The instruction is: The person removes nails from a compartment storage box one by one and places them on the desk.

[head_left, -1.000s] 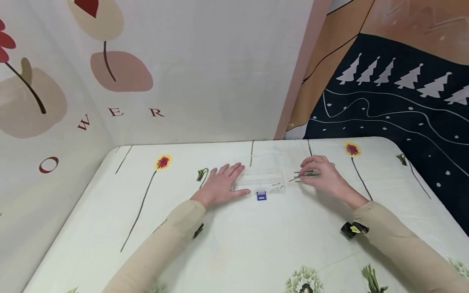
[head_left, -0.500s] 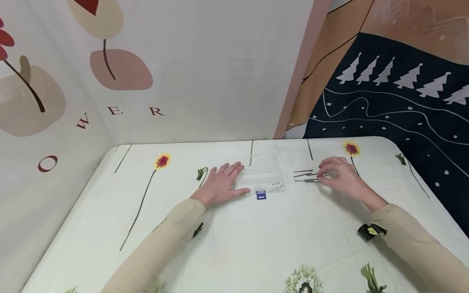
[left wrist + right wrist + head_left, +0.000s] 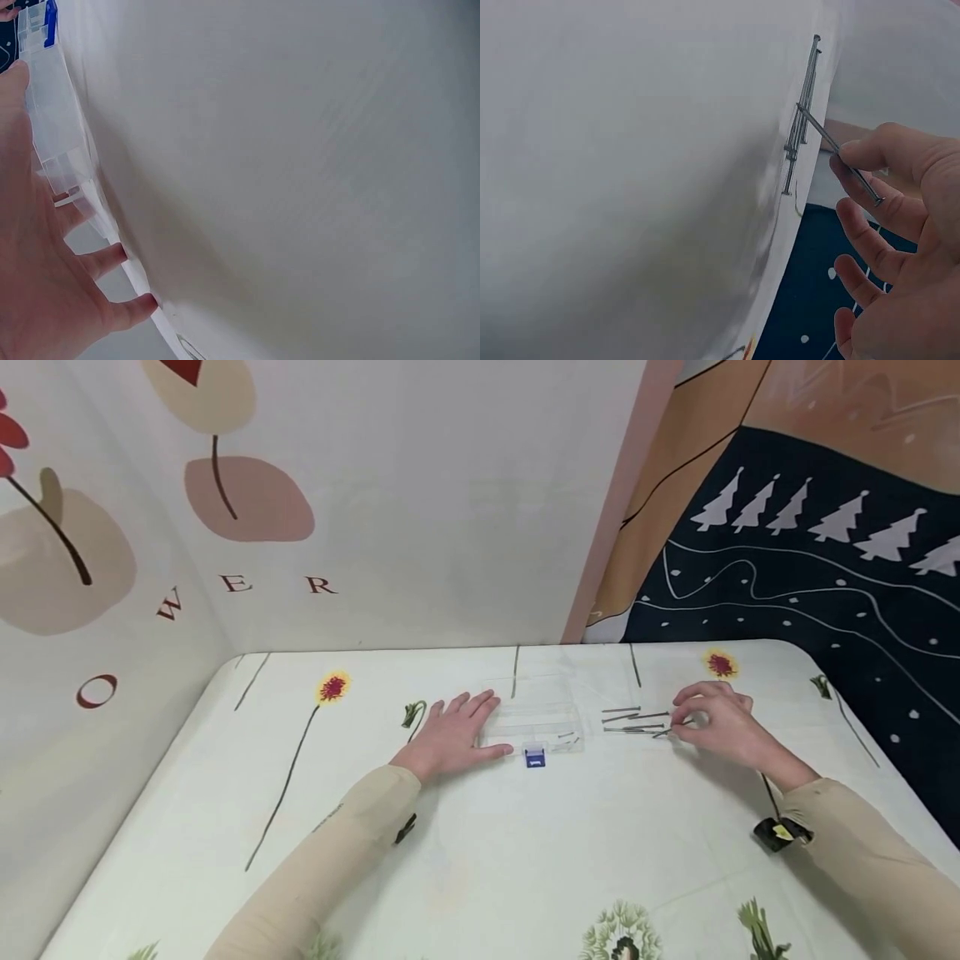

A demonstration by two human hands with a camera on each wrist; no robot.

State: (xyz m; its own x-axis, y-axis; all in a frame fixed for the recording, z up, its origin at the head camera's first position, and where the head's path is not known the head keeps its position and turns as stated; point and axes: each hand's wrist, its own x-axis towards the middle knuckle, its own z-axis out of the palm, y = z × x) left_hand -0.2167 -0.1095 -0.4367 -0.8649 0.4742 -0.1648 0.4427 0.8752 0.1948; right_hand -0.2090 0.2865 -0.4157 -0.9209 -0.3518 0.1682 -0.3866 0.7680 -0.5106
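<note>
My right hand (image 3: pixel 720 722) pinches a long steel nail (image 3: pixel 823 133) between thumb and forefinger, its other fingers loosely bent. The held nail is tilted, and its head sticks out past the fingers in the right wrist view. Just left of that hand, several similar nails (image 3: pixel 633 729) lie roughly parallel on the table. A clear plastic compartment box (image 3: pixel 525 731) with a blue latch (image 3: pixel 535 757) stands in the middle. Beside its left edge rests my left hand (image 3: pixel 450 739), fingers spread and thumb along the near side. A few small nails or screws (image 3: pixel 566 743) lie in its front right compartment.
A white cloth with printed flowers covers the table (image 3: pixel 480 860). Behind it rises a pale printed curtain (image 3: pixel 450 527); at the right hangs a dark cloth with white trees (image 3: pixel 787 560). A black wrist camera (image 3: pixel 780 833) sits on the right sleeve.
My right hand has moved right, away from the box, uncovering the nails on the table. A nail now shows in its pinch. The left hand and the box have stayed put.
</note>
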